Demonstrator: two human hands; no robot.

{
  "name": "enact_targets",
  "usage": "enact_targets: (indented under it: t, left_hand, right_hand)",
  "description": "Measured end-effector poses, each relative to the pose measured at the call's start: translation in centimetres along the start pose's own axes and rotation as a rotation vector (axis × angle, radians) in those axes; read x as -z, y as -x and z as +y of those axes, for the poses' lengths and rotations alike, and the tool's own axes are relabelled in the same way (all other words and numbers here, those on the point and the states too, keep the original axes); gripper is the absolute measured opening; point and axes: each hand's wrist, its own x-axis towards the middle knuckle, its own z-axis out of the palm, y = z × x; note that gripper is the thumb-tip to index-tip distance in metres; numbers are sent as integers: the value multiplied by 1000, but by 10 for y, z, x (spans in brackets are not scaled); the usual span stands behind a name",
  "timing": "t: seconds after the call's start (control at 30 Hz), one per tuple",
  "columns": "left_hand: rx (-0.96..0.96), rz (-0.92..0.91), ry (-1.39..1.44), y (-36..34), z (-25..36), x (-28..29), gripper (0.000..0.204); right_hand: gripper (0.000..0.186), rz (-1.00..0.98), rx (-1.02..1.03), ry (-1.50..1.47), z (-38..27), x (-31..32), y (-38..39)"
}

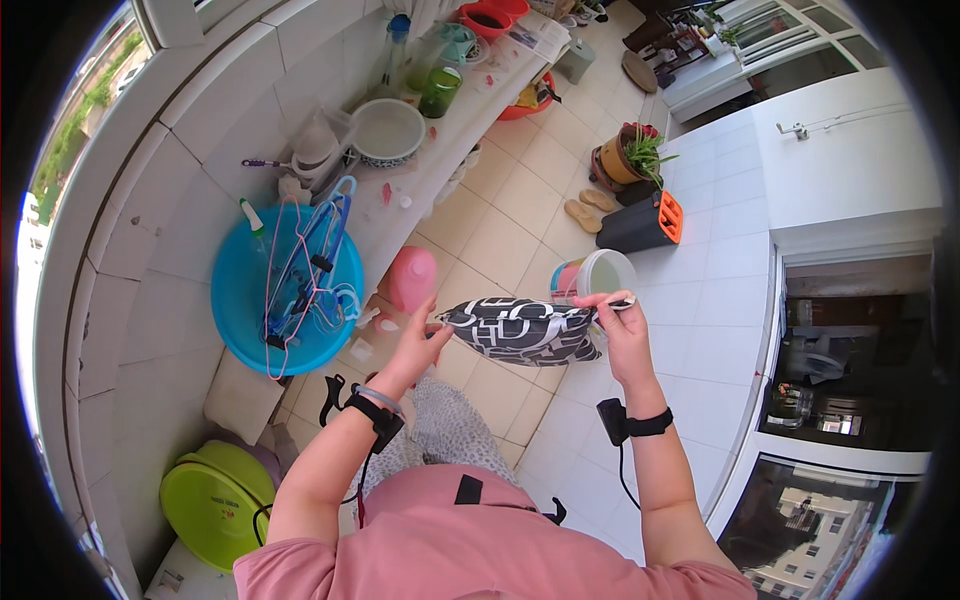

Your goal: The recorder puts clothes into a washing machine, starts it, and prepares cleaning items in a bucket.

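Between my two hands hangs a dark grey, cushion-like cloth piece with a bold white letter-like pattern; I cannot tell whether it is a bag or a cushion. Its left end is pinched by my left hand. At the other end, my right hand grips the upper corner, with fingers closed round it. The piece is stretched sideways in front of my body, above the tiled floor. Just behind it stands a white bucket with a coloured side. A pink rounded plastic thing lies beyond my left hand.
Left, a blue basin holds several hangers. A green basin is at the lower left. Along the ledge stand a white bowl and jars. A black bin, slippers and potted plant stand farther off.
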Motion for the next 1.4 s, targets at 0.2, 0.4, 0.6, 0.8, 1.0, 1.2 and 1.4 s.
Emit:
enact_targets:
  t: [0.2,0.4,0.6,0.8,1.0,1.2,1.4]
  left_hand:
    - [109,-143,108,-6,40,-2,38]
    - [12,-109,83,-39,52,-49,19]
    - [-427,-118,-405,-65,93,-150,6]
    - [-573,-169,-561,-95,132,-258,8]
    - [-606,-127,-712,-132,143,-291,8]
    - [-600,-144,-686,-182,140,-296,10]
    - [-375,32,-512,-248,146,-255,9]
  right_hand:
    - [8,-75,-5,-86,3,30,2]
    - [8,-10,-27,-109,33,93,-14]
    - [3,142,-74,-195,75,194,-40]
    - [10,291,-236,-111,146,281,-68]
    - [40,194,149,736,145,255,-99]
    - [30,144,166,885,160,246,-151]
    - [12,82,168,596,126,234,-248]
